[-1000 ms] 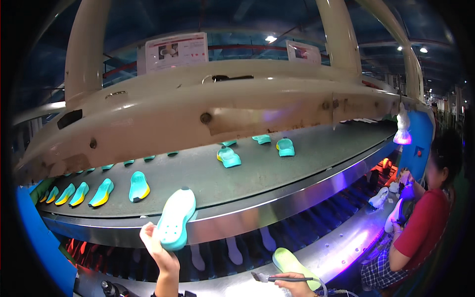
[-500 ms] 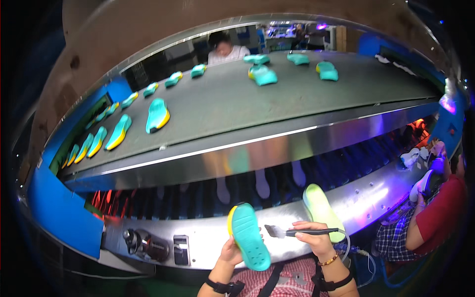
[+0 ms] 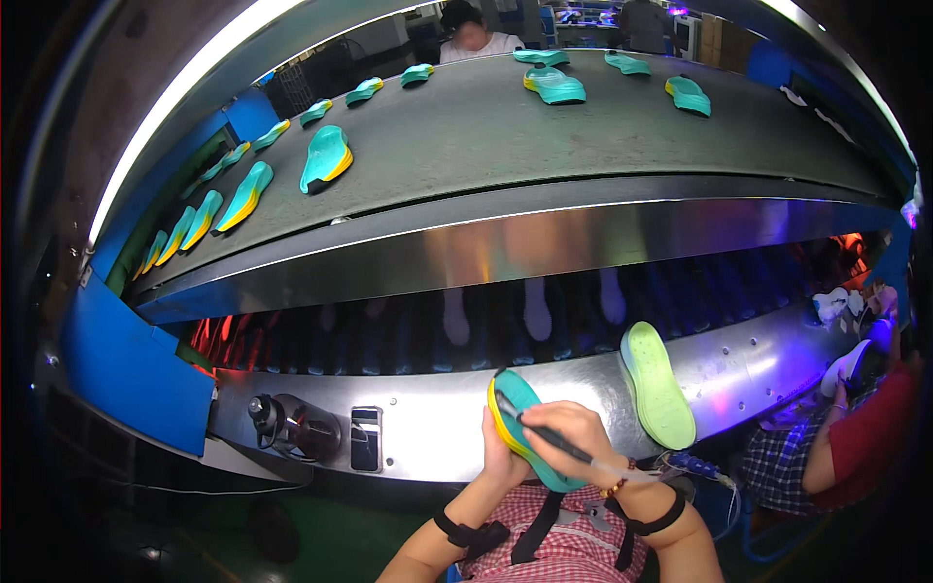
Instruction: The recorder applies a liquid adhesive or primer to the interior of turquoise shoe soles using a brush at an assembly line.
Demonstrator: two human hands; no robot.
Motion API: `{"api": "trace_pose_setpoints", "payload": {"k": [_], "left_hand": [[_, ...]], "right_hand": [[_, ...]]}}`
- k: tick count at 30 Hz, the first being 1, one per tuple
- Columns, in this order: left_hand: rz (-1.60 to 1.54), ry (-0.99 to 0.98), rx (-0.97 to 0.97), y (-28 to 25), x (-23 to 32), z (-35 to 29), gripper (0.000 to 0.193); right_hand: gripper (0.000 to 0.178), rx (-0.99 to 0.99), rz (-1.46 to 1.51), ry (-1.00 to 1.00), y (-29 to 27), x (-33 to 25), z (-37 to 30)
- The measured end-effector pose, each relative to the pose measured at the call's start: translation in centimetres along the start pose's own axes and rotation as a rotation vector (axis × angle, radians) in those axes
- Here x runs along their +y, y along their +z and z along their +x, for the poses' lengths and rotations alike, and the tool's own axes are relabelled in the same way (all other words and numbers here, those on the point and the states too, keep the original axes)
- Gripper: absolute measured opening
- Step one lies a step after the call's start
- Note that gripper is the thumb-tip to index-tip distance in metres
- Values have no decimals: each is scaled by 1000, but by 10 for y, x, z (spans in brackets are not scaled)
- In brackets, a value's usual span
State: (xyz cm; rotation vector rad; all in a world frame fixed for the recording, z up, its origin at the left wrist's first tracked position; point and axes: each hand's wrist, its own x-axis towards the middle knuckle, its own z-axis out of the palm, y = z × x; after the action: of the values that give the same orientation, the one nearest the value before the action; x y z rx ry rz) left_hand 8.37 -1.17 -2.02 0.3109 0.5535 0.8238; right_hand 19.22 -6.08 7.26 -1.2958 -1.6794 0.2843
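Holding a blue-green and yellow sole (image 3: 522, 390) at five o'clock, the left hand's grip (image 3: 501, 457) is closed; the right hand's grip (image 3: 575, 430) curls round a brush (image 3: 562, 444) over the sole.

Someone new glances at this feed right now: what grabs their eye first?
Probably the bright two-tone sole in the left grip, low centre, with the brush in the right grip over it. Next, the pale green sole on the metal ledge rightward. Above, teal soles dot the dark belt.
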Motion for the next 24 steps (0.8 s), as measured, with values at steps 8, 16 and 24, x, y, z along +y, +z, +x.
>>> {"api": "trace_pose_setpoints", "payload": {"k": [8, 16, 24], "left_hand": [[-60, -13, -334, -3, 49, -10, 75], [-269, -111, -432, 44, 43, -27, 74], [-79, 56, -398, 45, 59, -34, 76]], "right_hand": [[18, -489, 295, 124, -45, -21, -18], [18, -231, 380, 68, -41, -31, 8], [18, -278, 434, 83, -52, -30, 0]]}}
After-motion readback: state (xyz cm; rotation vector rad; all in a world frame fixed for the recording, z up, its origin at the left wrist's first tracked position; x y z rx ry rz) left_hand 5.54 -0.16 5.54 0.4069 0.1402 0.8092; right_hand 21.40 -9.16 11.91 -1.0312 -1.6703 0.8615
